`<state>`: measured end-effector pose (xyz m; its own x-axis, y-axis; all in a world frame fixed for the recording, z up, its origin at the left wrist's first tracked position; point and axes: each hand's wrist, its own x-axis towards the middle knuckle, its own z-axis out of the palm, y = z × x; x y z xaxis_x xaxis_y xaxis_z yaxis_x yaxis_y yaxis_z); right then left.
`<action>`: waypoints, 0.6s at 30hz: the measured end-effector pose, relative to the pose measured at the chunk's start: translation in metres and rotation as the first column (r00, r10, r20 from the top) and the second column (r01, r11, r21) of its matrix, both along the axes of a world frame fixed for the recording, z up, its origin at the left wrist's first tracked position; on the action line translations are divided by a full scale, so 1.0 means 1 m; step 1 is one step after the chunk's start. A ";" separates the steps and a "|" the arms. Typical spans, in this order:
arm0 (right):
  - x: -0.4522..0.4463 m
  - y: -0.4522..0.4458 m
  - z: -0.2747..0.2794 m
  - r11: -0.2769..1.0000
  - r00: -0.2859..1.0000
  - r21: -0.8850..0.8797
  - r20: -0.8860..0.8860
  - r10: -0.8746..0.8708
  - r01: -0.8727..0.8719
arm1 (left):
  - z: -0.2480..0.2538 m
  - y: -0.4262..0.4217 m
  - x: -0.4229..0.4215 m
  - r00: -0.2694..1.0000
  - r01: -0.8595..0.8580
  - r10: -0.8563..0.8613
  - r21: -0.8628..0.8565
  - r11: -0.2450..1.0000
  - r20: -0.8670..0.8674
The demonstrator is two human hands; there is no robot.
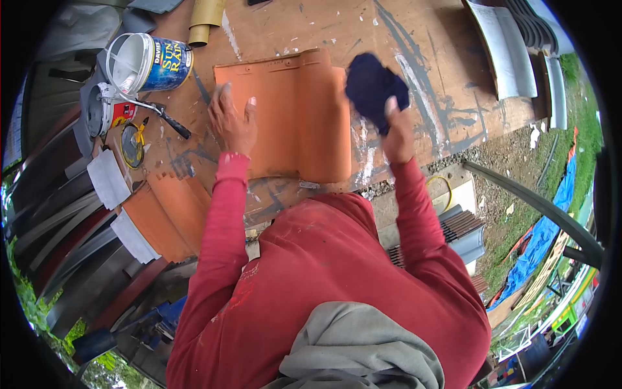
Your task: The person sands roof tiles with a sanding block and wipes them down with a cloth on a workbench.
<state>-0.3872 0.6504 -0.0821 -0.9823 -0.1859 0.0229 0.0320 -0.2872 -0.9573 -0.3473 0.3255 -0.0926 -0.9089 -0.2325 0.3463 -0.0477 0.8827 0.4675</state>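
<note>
An orange roof tile (278, 117) lies on the paint-streaked wooden table (427, 39). My left hand (233, 123) rests on the tile's left edge, fingers spread, holding nothing. Just right of the tile, my right hand (396, 133) grips a dark blue cloth (372, 87) above the table, with the thumb on its near part. The cloth looks slightly blurred and does not overlap the tile.
A blue paint bucket (170, 63), a smaller can (107, 110), a brush (172, 122) and a round lid (133, 146) stand or lie at left. More orange tiles (165, 214) lie lower left. Grey curved tiles (505, 52) are at upper right.
</note>
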 end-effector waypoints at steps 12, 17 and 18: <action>-0.246 -0.068 -0.074 0.273 0.697 0.925 -0.378 0.609 0.263 | -0.080 -0.049 -0.013 0.980 -0.191 0.198 -0.202 0.961 0.018; -0.201 -0.058 -0.103 0.344 0.457 0.857 -0.500 0.736 0.383 | -0.094 -0.056 -0.012 0.986 -0.165 0.159 -0.186 0.969 -0.049; -0.168 -0.047 -0.109 0.379 0.502 0.855 -0.515 0.695 0.353 | -0.098 -0.059 -0.014 0.986 -0.168 0.163 -0.192 0.967 -0.042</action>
